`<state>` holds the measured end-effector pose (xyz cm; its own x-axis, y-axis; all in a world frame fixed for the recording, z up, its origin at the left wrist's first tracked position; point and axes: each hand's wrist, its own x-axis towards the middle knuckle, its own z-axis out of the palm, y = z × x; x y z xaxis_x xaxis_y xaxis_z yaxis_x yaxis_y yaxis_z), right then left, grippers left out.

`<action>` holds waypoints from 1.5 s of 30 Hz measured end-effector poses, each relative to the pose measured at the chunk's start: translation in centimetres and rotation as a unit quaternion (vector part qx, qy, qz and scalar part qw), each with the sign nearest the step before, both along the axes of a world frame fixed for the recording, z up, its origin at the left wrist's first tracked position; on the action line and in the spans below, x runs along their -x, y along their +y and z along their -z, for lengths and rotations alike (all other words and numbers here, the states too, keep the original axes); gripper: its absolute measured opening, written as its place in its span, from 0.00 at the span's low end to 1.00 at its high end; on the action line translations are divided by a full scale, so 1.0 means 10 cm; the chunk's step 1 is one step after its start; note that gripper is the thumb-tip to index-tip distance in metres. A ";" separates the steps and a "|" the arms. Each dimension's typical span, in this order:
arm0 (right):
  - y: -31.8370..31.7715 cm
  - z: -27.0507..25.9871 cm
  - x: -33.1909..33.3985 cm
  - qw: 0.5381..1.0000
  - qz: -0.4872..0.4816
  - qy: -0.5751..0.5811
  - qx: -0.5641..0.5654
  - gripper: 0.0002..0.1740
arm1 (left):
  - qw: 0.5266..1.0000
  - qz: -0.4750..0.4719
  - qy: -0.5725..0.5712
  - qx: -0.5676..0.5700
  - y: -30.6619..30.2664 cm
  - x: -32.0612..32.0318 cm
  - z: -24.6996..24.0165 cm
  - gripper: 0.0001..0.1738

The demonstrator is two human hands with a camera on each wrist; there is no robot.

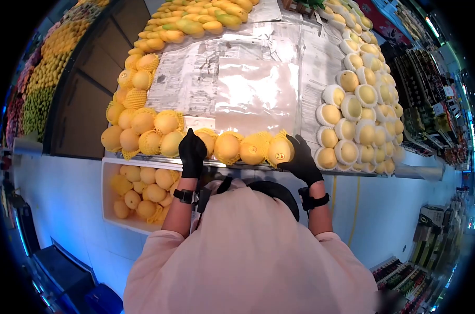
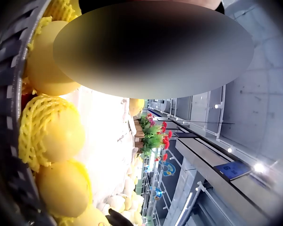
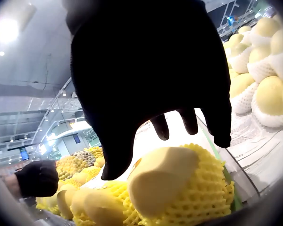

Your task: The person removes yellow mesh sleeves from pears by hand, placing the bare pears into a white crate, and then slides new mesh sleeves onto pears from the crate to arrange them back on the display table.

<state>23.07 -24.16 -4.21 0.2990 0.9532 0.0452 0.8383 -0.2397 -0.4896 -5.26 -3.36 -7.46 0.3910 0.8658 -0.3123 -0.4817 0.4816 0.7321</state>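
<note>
My right hand [image 1: 303, 159], in a black glove, is at the right end of a front row of round yellow fruits. Its thumb and fingers spread around a yellow fruit [image 3: 165, 181] seated in a yellow foam net [image 3: 205, 188], and a gap shows between palm and fruit in the right wrist view. To its left along the row are a sticker-marked fruit [image 1: 254, 151] and another netted fruit [image 1: 227, 147]. My gloved left hand [image 1: 192, 152] is over the row's left part, fingers curled in the right wrist view. I cannot tell whether it holds anything; its underside is hidden.
Newspaper [image 1: 182, 83] and a plastic sheet [image 1: 256, 97] cover the stand. Pale fruits in white nets [image 1: 346, 130] are piled on the right. Elongated yellow fruits [image 1: 195, 21] lie at the back. A white box [image 1: 109, 199] of yellow fruits stands below the left front edge.
</note>
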 end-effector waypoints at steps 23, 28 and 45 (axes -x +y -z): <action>0.10 0.42 0.01 0.996 0.037 0.074 -0.033 0.46 | 0.998 -0.026 0.022 0.047 0.03 0.05 -0.06 0.27; 0.04 0.46 0.01 0.981 0.105 0.157 -0.047 0.45 | 0.997 -0.027 0.029 0.069 0.06 0.00 -0.10 0.28; -0.10 -0.55 -0.24 0.796 0.163 0.540 -0.218 0.31 | 0.993 0.021 0.041 -0.108 0.09 -0.17 -0.32 0.25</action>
